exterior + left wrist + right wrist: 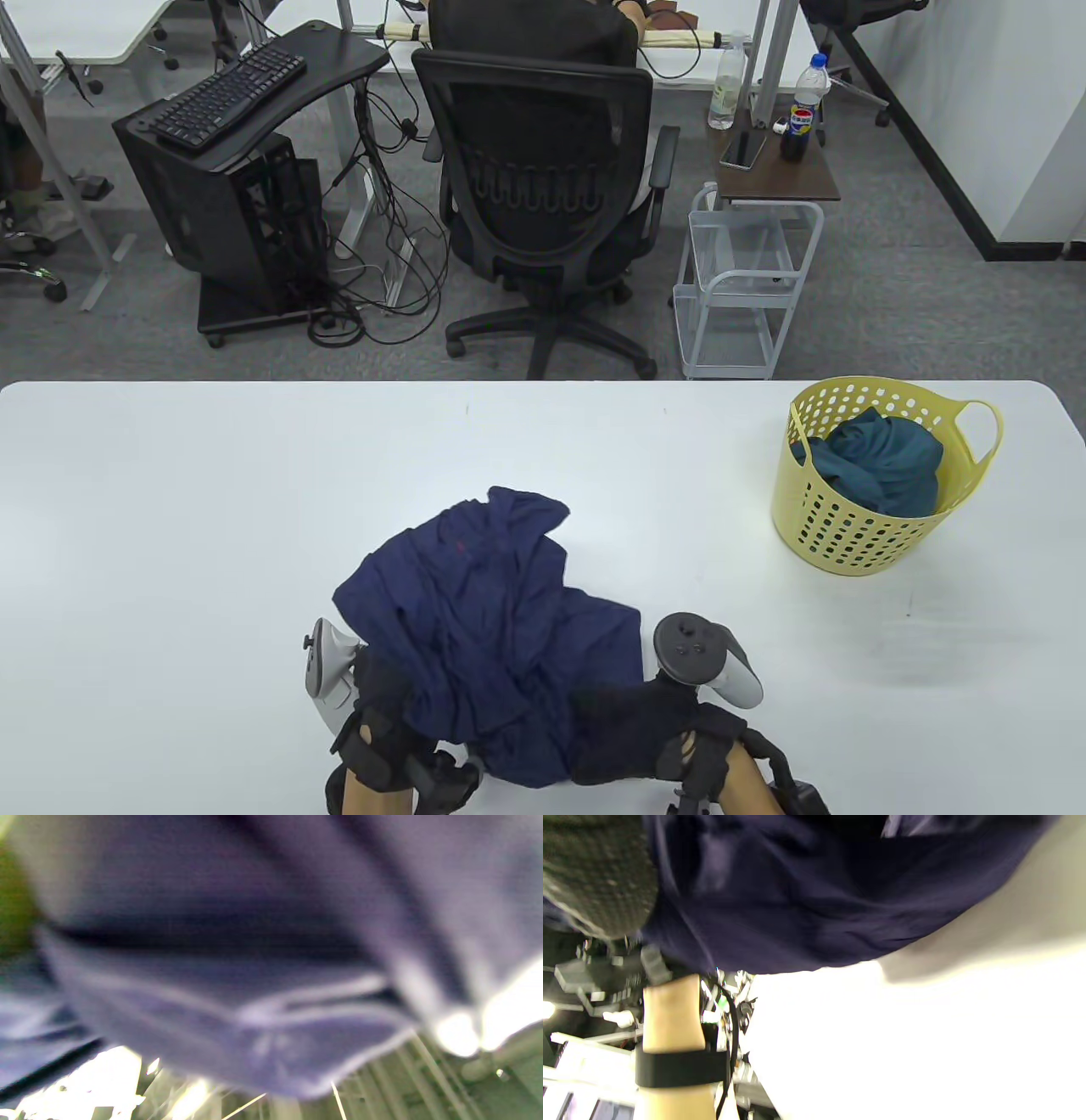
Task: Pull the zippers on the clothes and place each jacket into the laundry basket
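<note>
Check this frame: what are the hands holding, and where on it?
Both the left hand and the right hand grip the navy jacket at its near edge.

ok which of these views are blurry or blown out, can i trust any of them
Table view: sharp and evenly lit, with the navy jacket, yellow laundry basket and both hands clear. Left wrist view: heavily blurred, only navy fabric filling the frame, with glare patches along the bottom. Right wrist view: soft, the white table overexposed to near pure white, the jacket dark above it.
</note>
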Demonstrator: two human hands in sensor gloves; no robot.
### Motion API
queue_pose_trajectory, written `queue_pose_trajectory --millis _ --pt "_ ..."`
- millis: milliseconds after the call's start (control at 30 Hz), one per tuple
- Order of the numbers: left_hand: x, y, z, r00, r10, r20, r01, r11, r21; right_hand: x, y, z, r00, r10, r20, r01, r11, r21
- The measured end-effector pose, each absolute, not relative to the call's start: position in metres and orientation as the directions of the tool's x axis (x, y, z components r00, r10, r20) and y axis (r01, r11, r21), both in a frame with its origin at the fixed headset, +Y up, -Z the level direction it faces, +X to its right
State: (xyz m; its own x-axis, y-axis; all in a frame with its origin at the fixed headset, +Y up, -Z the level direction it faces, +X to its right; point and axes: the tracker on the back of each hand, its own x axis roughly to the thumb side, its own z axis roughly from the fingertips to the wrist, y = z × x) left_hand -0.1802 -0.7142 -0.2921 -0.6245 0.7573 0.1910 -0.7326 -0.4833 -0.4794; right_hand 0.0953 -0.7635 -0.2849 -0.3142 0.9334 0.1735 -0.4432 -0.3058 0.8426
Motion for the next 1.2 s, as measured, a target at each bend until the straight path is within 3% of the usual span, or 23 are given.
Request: queue_pose_trajectory --millis 167,300,467,567,700,767,800,867,933,967,1100,1167,1200 --pt "-0.209 -0.729 -0.294 -0.633 0.739 0.231 -0.767 -0.558 -0.317 0.09 -0.769 -0.283 -0.448 0.866 0.224 -0.368 -0.406 0.836" --pt "-0.228 -0.737 -0.294 -0.587 0.762 0.275 -0.809 -0.538 -0.235 0.097 -0.766 -0.286 -0.307 0.939 0.154 -0.438 -0.283 0.853" --pt "-0.234 -0.732 -0.292 -0.484 0.812 0.326 -0.875 -0.45 -0.177 0.116 -0.77 -0.296 -0.135 0.99 -0.038 -0.59 -0.049 0.806" --pt "-0.229 -0.721 -0.287 -0.277 0.888 0.368 -0.961 -0.259 -0.097 0.123 -0.775 -0.299 0.045 0.985 -0.168 -0.603 0.16 0.782" --pt "-0.199 -0.7 -0.281 0.144 0.87 0.472 -0.988 0.157 0.012 0.128 -0.769 -0.302 0.293 0.936 -0.195 -0.638 0.343 0.689" --pt "-0.167 -0.69 -0.275 0.459 0.732 0.504 -0.866 0.494 0.071 0.133 -0.767 -0.3 0.388 0.901 -0.195 -0.7 0.426 0.574" --pt "-0.154 -0.688 -0.272 0.556 0.656 0.51 -0.797 0.595 0.103 0.134 -0.767 -0.298 0.413 0.886 -0.211 -0.696 0.457 0.554" --pt "-0.113 -0.688 -0.263 0.773 0.379 0.509 -0.54 0.815 0.212 0.135 -0.767 -0.294 0.468 0.841 -0.27 -0.612 0.529 0.588" --pt "-0.083 -0.694 -0.257 0.86 0.147 0.488 -0.319 0.902 0.292 0.141 -0.765 -0.295 0.431 0.86 -0.275 -0.608 0.501 0.616" --pt "-0.076 -0.697 -0.256 0.864 0.108 0.491 -0.278 0.917 0.287 0.144 -0.765 -0.296 0.411 0.877 -0.249 -0.641 0.473 0.605" --pt "-0.053 -0.702 -0.251 0.791 0.187 0.582 -0.307 0.945 0.113 0.168 -0.76 -0.3 0.252 0.96 -0.12 -0.903 0.278 0.328" --pt "-0.053 -0.702 -0.252 0.765 0.214 0.608 -0.315 0.947 0.064 0.173 -0.759 -0.299 0.255 0.957 -0.138 -0.925 0.283 0.255" --pt "-0.056 -0.702 -0.254 0.726 0.296 0.621 -0.374 0.927 -0.004 0.175 -0.758 -0.299 0.241 0.96 -0.144 -0.937 0.269 0.221"
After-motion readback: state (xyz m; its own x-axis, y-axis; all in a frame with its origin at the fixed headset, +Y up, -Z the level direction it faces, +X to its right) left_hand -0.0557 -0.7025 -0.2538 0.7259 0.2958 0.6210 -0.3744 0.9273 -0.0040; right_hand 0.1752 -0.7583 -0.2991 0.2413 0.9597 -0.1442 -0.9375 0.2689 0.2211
